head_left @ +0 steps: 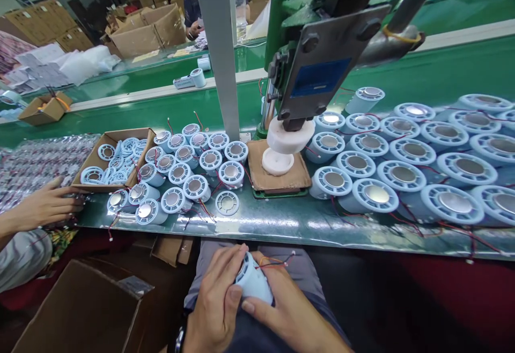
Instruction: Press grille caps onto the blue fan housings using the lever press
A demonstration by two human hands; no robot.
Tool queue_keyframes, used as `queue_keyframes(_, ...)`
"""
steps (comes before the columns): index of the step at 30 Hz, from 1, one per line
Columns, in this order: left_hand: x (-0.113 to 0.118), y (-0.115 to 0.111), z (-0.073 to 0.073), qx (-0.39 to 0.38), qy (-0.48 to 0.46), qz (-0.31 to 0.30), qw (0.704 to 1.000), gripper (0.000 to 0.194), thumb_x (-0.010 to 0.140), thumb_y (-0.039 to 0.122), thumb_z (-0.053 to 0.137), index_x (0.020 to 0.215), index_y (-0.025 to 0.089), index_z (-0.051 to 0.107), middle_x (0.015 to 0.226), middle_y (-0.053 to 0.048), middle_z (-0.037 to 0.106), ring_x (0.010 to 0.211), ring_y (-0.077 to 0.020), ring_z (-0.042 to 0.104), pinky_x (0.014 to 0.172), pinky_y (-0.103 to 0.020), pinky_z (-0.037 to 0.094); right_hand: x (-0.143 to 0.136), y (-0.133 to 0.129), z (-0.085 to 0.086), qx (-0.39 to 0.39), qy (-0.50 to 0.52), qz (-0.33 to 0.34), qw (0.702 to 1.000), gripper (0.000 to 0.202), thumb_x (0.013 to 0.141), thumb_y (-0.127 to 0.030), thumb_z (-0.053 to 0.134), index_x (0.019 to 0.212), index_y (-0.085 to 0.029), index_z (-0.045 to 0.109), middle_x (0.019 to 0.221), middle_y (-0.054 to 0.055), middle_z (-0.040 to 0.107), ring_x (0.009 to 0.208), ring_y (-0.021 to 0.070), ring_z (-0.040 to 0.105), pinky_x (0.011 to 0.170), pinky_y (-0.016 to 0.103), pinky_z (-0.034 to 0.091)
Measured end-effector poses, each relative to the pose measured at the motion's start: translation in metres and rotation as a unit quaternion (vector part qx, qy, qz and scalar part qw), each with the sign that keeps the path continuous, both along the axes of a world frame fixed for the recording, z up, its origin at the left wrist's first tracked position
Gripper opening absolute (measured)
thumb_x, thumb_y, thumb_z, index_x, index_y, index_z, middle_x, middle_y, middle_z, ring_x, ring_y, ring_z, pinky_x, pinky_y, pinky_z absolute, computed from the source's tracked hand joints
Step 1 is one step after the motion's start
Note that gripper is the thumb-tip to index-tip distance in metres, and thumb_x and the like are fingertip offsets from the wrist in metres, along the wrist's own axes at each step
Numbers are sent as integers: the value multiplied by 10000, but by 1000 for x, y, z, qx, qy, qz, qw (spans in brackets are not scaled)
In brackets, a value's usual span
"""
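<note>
Over my lap, a light-blue cylindrical housing is held tilted between both hands. My left hand is closed on its ringed end, the fingers covering most of that face. My right hand grips the other side, with thin red, orange and black wires sticking out above it. On the bench ahead, a single light-blue ring cap with a silver disc lies flat. Behind it stands a press with a round white head above a white round seat on a brown pad.
Many similar housings stand left and right of the press, wires trailing. A cardboard box holds loose ring caps. A co-worker's hand rests at far left beside bagged parts. A grey post rises behind; a carton stands lower left.
</note>
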State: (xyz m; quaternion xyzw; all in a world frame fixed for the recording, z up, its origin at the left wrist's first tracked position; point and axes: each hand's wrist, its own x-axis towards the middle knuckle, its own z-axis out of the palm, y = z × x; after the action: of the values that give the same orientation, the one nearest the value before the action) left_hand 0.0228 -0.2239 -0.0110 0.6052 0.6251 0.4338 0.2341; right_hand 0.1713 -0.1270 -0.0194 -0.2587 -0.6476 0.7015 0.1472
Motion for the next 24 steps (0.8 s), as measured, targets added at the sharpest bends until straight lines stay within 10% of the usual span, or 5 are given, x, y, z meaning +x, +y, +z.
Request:
queue_keyframes(10, 11, -3, 17, 27, -153, 76, 985, 526, 1036, 486, 293, 1365, 213, 599, 1309, -106, 660, 1254, -275, 548, 1061, -398, 434, 3, -5, -6, 74, 102, 15, 992, 759, 880, -656, 555, 1448, -164, 447, 1332, 144, 564, 1219, 248, 575, 1073, 339, 447)
queue_keyframes(24, 22, -6, 26, 87, -193, 6, 977, 599, 1022, 558, 253, 1471, 232, 479, 1380, -103, 605, 1311, -293, 476, 1102, -441, 379, -2, -8, -15, 136, 270, -43, 952, 697, 848, -577, 668, 1450, -334, 414, 1101, 55, 579, 948, 167, 612, 873, 247, 523)
